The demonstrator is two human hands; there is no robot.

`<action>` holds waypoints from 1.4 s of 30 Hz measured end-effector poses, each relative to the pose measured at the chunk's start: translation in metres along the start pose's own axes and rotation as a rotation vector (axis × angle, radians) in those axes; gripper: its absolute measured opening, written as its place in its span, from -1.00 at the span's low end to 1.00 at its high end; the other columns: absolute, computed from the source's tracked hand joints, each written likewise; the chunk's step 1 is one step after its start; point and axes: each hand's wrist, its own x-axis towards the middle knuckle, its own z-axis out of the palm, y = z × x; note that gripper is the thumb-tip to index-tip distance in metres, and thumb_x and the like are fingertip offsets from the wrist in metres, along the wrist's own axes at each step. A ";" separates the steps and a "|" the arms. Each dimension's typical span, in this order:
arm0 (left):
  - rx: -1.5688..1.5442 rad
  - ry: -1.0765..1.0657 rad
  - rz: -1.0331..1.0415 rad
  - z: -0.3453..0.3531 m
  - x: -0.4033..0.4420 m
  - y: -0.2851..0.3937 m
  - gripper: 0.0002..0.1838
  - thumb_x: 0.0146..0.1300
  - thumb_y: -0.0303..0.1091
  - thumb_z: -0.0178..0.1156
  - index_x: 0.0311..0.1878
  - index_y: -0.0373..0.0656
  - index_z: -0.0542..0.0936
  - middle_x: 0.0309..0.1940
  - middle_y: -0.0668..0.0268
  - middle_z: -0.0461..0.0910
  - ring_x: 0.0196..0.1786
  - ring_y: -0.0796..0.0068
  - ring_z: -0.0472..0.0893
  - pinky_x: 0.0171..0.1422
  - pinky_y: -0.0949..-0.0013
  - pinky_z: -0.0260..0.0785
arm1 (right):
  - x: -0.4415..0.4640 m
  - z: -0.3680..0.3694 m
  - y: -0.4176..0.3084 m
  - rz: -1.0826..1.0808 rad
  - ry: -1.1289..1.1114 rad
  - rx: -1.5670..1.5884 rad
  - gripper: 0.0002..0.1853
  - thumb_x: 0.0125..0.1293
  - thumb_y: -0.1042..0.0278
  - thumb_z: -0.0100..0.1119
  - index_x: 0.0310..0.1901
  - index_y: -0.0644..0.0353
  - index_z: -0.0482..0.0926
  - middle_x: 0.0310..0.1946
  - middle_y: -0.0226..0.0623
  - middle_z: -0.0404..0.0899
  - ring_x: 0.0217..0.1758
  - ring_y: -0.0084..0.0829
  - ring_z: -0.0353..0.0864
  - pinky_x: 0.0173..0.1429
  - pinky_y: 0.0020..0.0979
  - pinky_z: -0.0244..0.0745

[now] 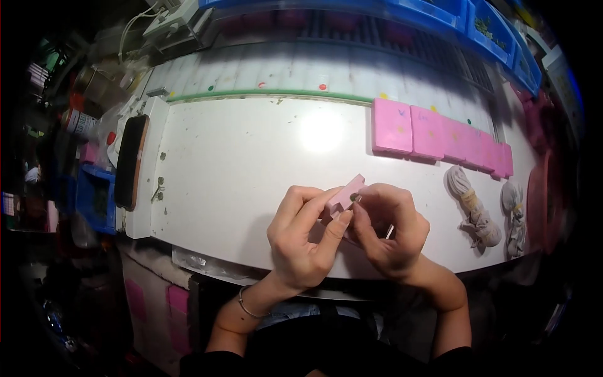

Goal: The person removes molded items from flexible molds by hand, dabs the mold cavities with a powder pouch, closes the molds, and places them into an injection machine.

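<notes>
Above the front part of the white table, my left hand [306,235] is closed around a small pink block [347,194], thumb along its lower edge. My right hand [391,225] meets it from the right, with thumb and index finger pinched at a small dark greenish piece [354,198] by the block's side. What this piece is, I cannot make out. A thin pale stick-like thing [390,230] shows under the right hand's fingers.
A row of pink blocks [392,127] lies at the back right. Two bundles of whitish cloth or cord [472,207] rest at the right. A phone [132,162] lies on the left ledge. Blue bins [490,31] stand behind; a green strip [270,93] edges the white table [232,169].
</notes>
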 end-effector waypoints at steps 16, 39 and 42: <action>0.089 -0.031 0.050 0.000 0.003 0.005 -0.76 0.07 -0.52 0.27 -0.15 -0.32 0.60 -0.36 0.20 0.49 -0.39 0.36 0.53 -0.35 0.42 0.39 | 0.004 -0.003 0.000 0.018 -0.006 -0.001 -0.75 0.12 0.67 0.21 -0.13 0.30 0.54 -0.51 -0.28 0.56 -0.63 -0.55 0.55 -0.54 -0.56 0.44; 0.064 -0.333 0.023 -0.023 0.005 0.000 -0.65 0.09 -0.53 0.06 0.00 -0.24 0.51 -0.36 0.22 0.45 -0.45 0.54 0.48 -0.37 0.54 0.36 | -0.021 -0.034 0.010 0.540 -0.319 -0.122 -0.75 0.21 0.37 0.21 -0.14 0.32 0.49 -0.53 -0.23 0.49 -0.54 -0.40 0.51 -0.39 -0.45 0.45; -0.064 -0.290 -0.039 -0.021 0.005 0.002 -0.73 0.10 -0.50 0.11 -0.08 -0.19 0.52 -0.42 0.22 0.45 -0.51 0.45 0.51 -0.41 0.45 0.41 | -0.015 -0.035 0.003 0.674 -0.409 0.119 -0.78 0.33 0.33 0.07 -0.16 0.34 0.51 -0.55 -0.30 0.52 -0.59 -0.52 0.48 -0.43 -0.53 0.40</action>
